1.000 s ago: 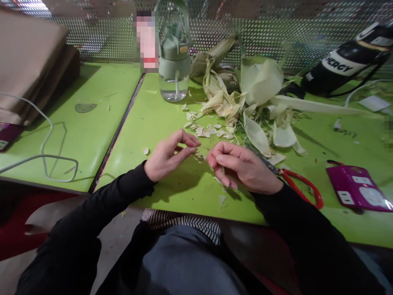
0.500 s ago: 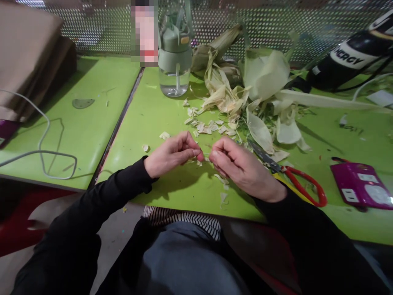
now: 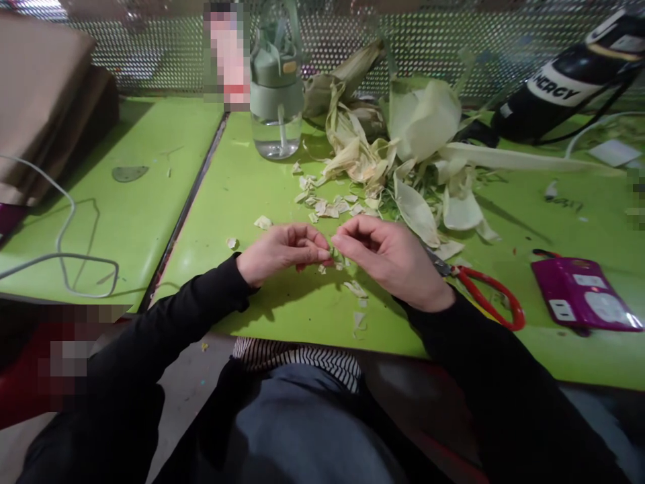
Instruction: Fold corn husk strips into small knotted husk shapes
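My left hand (image 3: 287, 252) is closed in a pinch over the table, with a small green strip (image 3: 332, 253) showing at its fingertips. Close beside it, my right hand (image 3: 396, 259) pinches thumb and forefinger together just above that strip; what lies between those fingers is too small to tell. Cut scraps of corn husk (image 3: 330, 208) are scattered beyond the hands. A larger heap of pale corn husks (image 3: 363, 161) spreads behind them. Red-handled scissors (image 3: 491, 292) lie right of my right hand, their blades partly hidden by it.
A clear water bottle (image 3: 276, 121) stands at the back. A black bottle (image 3: 564, 87) leans at the back right, and a purple power socket (image 3: 587, 296) lies at right. A grey cable (image 3: 63, 242) and brown paper bags (image 3: 45, 101) are on the left of the green table (image 3: 191, 269).
My right hand has risen slightly and turned, its fingertips now above the left ones. The green strip shows more clearly at the left fingertips. The whole view has shifted a little.
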{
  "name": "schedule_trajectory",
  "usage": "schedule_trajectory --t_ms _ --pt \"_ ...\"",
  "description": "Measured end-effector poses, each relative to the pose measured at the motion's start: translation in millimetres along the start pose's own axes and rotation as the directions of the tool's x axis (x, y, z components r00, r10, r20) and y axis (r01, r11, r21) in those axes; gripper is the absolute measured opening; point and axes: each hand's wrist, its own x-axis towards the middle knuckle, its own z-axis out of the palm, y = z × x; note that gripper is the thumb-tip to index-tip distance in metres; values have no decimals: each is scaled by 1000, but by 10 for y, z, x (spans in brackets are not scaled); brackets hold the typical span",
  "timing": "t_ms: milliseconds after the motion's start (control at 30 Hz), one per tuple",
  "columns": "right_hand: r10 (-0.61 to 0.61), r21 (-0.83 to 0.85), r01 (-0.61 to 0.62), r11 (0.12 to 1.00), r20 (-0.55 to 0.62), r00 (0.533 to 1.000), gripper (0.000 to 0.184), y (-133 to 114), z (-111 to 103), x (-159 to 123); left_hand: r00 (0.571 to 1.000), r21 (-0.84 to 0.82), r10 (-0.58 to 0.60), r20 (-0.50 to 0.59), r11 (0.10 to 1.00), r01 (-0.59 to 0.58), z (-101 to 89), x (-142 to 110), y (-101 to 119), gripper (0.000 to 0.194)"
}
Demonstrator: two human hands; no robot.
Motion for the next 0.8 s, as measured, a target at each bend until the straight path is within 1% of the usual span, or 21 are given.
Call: schedule_trajectory --t_ms 133,167,233,300,333,367,433,500,533,633,700,800 --pt "57 85 -59 995 28 998 26 31 90 11 998 108 31 47 994 -36 37 4 2 32" --pt "54 96 -56 994 23 998 26 35 93 13 998 129 46 50 990 -52 42 0 -3 32" --pt "28 97 -26 995 -26 999 27 38 60 16 995 143 89 48 985 -95 40 -8 -20 29" --pt "-12 41 15 999 -83 996 25 38 -8 17 987 106 154 43 982 -157 24 -15 -39 28" --pt "-29 -10 28 1000 -91 995 23 38 -46 18 981 76 188 38 979 -190 12 -17 -47 28" --pt "-40 -64 36 997 -75 996 22 41 -80 20 975 46 219 34 974 -220 -2 -19 -54 29" --pt "-48 -146 48 988 -1 999 20 53 -122 23 966 2 255 31 967 -255 -29 -19 -61 30" --pt "-52 -155 59 986 54 997 20 75 -124 26 965 -14 260 35 966 -260 -47 -17 -60 31" --pt "-61 -144 68 987 56 997 19 87 -114 27 967 -15 254 37 967 -254 -51 -17 -57 32" --pt "-109 -144 110 984 12 994 13 117 -65 23 975 -15 220 38 976 -219 -49 -16 -47 35" --pt "-166 -204 163 965 1 986 10 121 -33 17 980 -3 198 23 980 -198 -40 -19 -42 37" --pt "-261 -309 248 918 1 965 9 105 3 7 980 21 195 -33 981 -194 -30 -26 -38 36"
